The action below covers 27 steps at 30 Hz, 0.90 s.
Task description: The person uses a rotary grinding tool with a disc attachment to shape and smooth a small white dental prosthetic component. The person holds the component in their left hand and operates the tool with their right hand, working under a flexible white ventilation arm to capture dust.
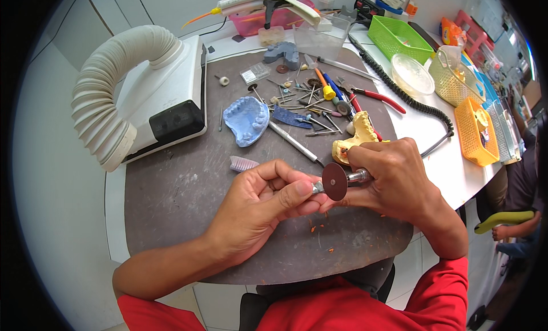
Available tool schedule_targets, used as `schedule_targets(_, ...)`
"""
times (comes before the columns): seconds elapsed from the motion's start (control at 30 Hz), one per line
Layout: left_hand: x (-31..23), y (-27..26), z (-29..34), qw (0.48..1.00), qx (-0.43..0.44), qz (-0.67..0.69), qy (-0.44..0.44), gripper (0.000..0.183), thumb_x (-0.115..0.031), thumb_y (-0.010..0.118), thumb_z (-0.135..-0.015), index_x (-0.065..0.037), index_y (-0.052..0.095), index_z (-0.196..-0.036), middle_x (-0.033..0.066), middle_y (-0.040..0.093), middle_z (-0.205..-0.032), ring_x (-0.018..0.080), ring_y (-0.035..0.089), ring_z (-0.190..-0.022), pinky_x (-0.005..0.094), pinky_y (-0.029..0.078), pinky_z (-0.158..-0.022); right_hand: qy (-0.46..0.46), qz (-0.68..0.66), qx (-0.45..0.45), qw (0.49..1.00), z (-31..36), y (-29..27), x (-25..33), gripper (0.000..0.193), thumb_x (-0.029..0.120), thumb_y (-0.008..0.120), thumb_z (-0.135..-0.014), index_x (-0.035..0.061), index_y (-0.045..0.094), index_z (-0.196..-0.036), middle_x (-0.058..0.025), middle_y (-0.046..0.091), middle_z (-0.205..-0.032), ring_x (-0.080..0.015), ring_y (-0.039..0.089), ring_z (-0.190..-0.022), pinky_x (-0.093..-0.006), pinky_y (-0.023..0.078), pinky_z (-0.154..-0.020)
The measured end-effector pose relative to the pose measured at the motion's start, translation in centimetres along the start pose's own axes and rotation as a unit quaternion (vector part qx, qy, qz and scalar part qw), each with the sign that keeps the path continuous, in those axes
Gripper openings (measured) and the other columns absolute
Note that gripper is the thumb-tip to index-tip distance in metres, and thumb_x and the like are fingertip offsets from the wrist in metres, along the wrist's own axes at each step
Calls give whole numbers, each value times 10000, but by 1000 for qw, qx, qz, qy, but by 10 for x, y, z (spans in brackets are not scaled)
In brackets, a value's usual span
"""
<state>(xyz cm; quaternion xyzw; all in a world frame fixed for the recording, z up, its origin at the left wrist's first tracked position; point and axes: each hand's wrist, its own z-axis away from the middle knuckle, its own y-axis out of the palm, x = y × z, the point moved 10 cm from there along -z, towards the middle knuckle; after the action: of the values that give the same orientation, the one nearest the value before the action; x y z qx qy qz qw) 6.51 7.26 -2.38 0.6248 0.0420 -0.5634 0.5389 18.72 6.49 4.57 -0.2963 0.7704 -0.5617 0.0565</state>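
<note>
My left hand pinches a small silvery metal piece between thumb and fingers; most of it is hidden. In my right hand is a rotary handpiece, its metal nose pointing left. A brown cutting disc is mounted on its tip, right beside the metal piece. Whether disc and metal touch, I cannot tell. Just beyond my right hand lies a yellow dental cast. A light blue dental impression and a small brush lie past my left hand.
Burs and hand tools crowd the dark bench mat, with red-handled pliers behind. A white extractor with a ribbed hose stands left. A coiled black cord runs along the right, near green and orange baskets. Orange crumbs lie nearby.
</note>
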Motion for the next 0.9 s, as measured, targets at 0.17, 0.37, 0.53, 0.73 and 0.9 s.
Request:
schedule_targets(0.17, 0, 0, 0, 1000, -6, -23, -6, 147, -158, 668, -933, -34, 593, -957, 107, 659, -1061, 152, 683, -926, 235, 586, -818, 0, -2, 1, 1000, 0, 0, 0, 622, 645, 723, -729, 35, 600, -745, -81, 604, -578, -262, 627, -508, -372, 460, -463)
schedule_targets(0.37, 1, 0, -1, 1000, 3, -22, -3, 139, -145, 666, -932, -29, 597, -966, 113, 663, -1058, 158, 685, -936, 240, 589, -822, 5, 1, 14, 1000, 0, 2, -1, 619, 643, 726, -727, 36, 605, -749, -82, 603, -577, -263, 627, -507, -373, 461, -463)
schedule_targets(0.53, 0, 1, -1, 1000, 5, -19, 2, 128, -132, 662, -933, -26, 596, -967, 127, 665, -1078, 172, 686, -960, 251, 591, -826, 6, -7, -12, 1000, 2, -2, -2, 615, 641, 742, -708, 40, 624, -764, -72, 597, -566, -258, 619, -494, -363, 454, -457)
schedule_targets(0.73, -15, 0, 1, 989, 1, -146, 27, 95, -50, 670, -908, -12, 609, -970, 145, 663, -1089, 182, 681, -969, 271, 582, -855, 35, -5, -28, 999, 4, -19, -11, 609, 613, 820, -625, 49, 623, -740, -60, 564, -518, -234, 599, -465, -340, 441, -454)
schedule_targets(0.9, -38, 4, 6, 882, -21, -468, 52, 79, 26, 664, -860, 13, 647, -936, 122, 671, -1059, 150, 671, -893, 273, 567, -823, 32, -13, -70, 997, 8, -26, -17, 598, 583, 846, -612, 49, 586, -685, -81, 551, -506, -253, 591, -459, -345, 442, -458)
